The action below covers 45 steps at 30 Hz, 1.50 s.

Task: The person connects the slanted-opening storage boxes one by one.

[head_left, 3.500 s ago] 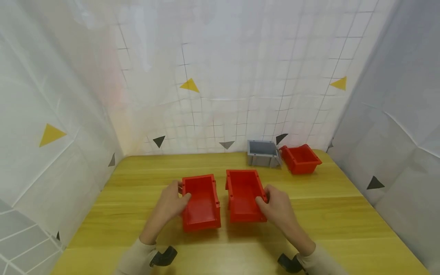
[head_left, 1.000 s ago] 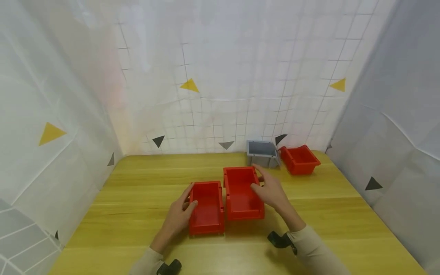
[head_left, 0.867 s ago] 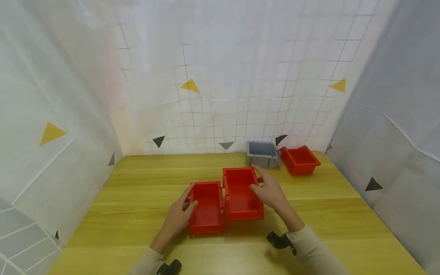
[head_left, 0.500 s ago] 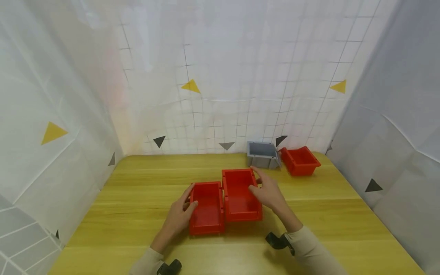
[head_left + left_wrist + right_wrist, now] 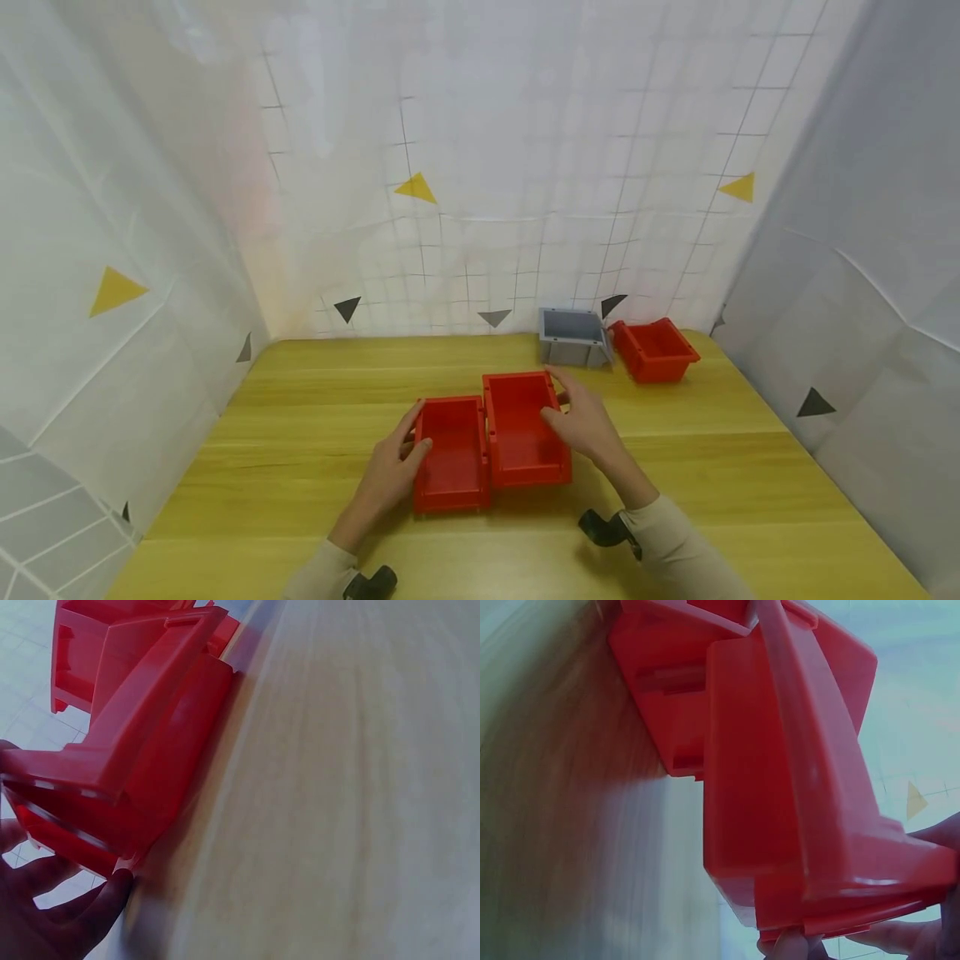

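Observation:
Two red plastic storage bins stand side by side at the middle of the table. My left hand (image 5: 386,471) grips the left bin (image 5: 452,458) by its left side, thumb over the rim; the left wrist view has this bin (image 5: 169,742) down on the wood. The right bin (image 5: 525,429) is in my right hand (image 5: 590,423), thumb inside the rim and fingers along the outer side. Seen from the right wrist, this bin (image 5: 750,765) is raised off the table, its left wall close against the other bin (image 5: 667,712). Both bins look empty inside.
A grey bin (image 5: 573,350) and a third red bin (image 5: 660,367) stand close together at the table's back right. White sheeting (image 5: 480,167) with coloured triangles encloses the wooden table (image 5: 300,417) at the back and both sides.
The left bin has moved right and down onto the table since the oldest frame, then stayed put. The right bin has turned straighter and lately slid slightly left and down beside it.

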Each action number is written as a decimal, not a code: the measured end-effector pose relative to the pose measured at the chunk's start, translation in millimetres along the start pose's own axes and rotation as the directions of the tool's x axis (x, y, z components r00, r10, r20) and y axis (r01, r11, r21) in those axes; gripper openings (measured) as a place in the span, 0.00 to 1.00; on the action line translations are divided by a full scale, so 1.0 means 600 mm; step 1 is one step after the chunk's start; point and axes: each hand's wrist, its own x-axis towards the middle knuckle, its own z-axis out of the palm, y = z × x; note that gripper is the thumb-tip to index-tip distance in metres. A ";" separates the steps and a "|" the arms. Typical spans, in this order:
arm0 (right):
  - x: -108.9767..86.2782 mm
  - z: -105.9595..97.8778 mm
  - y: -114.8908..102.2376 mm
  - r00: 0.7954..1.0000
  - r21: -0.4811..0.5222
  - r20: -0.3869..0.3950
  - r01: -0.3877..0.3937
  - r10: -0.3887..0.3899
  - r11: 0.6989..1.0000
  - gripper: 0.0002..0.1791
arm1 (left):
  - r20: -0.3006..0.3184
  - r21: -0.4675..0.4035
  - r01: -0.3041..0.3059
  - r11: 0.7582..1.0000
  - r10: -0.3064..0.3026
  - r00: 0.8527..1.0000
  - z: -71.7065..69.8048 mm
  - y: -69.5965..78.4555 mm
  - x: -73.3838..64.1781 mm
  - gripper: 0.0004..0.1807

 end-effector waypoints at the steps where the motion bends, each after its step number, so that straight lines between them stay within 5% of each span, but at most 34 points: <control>1: 0.000 0.000 0.000 1.000 0.000 -0.001 0.004 -0.004 1.000 0.39 | 0.001 0.002 0.000 1.000 0.000 1.000 0.000 0.000 0.000 0.35; 45: -0.006 0.014 0.006 0.995 -0.091 0.070 -0.060 0.067 0.994 0.42 | 0.002 -0.010 0.018 1.000 -0.018 1.000 0.001 0.003 -0.001 0.34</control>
